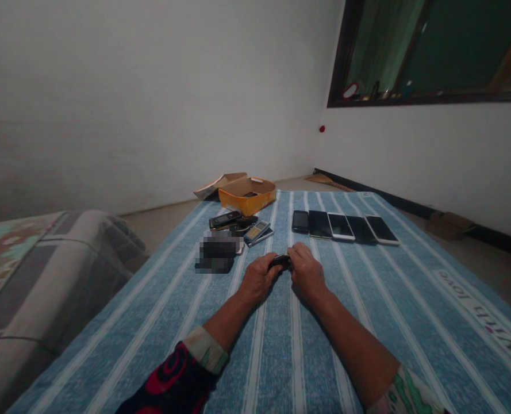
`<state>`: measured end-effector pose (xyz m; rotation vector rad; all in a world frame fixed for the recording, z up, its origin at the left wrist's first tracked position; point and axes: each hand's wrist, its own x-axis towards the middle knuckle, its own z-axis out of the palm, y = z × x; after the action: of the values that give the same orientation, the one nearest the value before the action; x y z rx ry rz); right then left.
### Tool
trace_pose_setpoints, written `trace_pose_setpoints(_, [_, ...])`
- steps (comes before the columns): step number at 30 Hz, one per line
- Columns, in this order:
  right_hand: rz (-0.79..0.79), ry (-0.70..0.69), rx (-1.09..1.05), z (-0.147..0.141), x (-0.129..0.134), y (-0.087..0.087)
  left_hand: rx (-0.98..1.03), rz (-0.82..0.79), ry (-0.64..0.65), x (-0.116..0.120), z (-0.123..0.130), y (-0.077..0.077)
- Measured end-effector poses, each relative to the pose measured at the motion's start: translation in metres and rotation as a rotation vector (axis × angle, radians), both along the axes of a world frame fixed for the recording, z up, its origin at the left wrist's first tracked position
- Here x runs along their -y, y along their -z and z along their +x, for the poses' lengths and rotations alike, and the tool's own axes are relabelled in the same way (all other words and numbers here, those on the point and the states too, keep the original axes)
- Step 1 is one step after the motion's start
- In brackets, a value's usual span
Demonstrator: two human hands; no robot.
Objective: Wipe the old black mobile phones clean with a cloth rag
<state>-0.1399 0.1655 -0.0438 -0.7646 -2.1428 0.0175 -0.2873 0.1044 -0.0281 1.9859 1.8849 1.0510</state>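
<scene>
Over the middle of the striped cloth, both hands meet on a small black mobile phone (280,262), much of it covered by fingers. My left hand (256,279) is closed around its left side, the thumb lying along it. The fingers of my right hand (306,272) are bent and pinch its right end. To the left of my hands lies a loose group of keypad phones, with a silver-blue one (257,232) closest and a black one (225,219) farther back. Beyond my right hand, several flat smartphones form a row, among them a white-framed one (341,226).
An open yellow-orange box (247,195) stands at the far end of the blue striped cloth (186,333), its lid (214,185) beside it. Pixelated dark items lie left of my hands. A cloth-covered seat (78,270) is at the left; a wall rises behind.
</scene>
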Motion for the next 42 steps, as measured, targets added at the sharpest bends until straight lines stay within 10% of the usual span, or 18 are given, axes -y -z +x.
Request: trace_pose_setpoints(42, [-0.029,-0.042,0.079,-0.015,0.0,0.015,0.134,0.064,-0.109,-0.004,-0.005,0.003])
